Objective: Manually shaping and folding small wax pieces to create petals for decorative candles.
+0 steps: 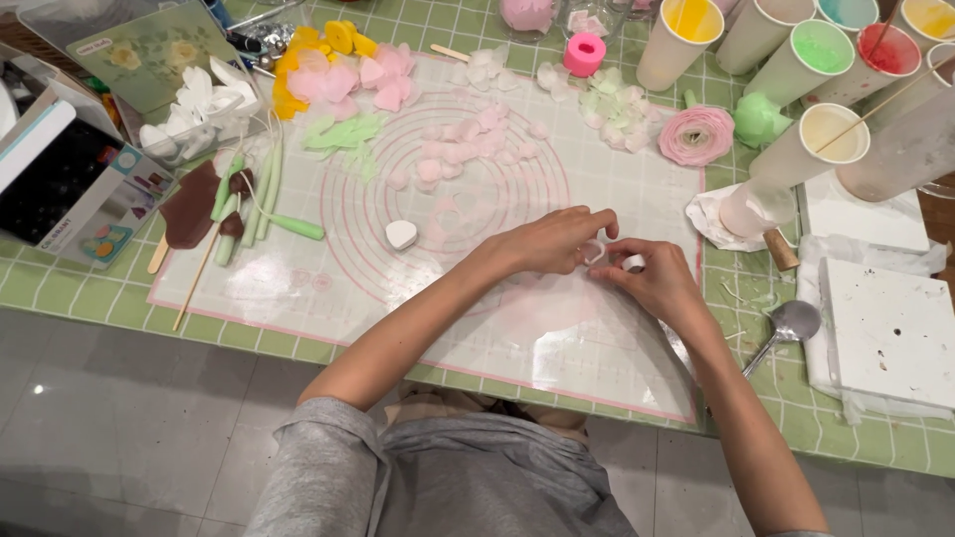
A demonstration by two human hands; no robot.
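Note:
Both hands meet over a translucent work mat [348, 268] with pink ring markings. My left hand [557, 239] pinches a thin pale pink petal piece [595, 250] at its fingertips. My right hand [652, 280] holds a small white ring-shaped cutter [633, 263] right beside that petal. A flat sheet of pale pink paste [542, 308] lies on the mat just under the hands. A small white heart-shaped cutter [401, 234] rests on the mat to the left. Several cut pink petals [458, 149] lie spread farther back.
A finished pink flower [696, 135] and green calyx [758, 117] sit at the back right by several paper cups of coloured paste [686, 30]. Green stems [261, 189], a brown piece [189, 204], white slabs [885, 333], a spoon [786, 326] and boxes [70, 189] surround the mat.

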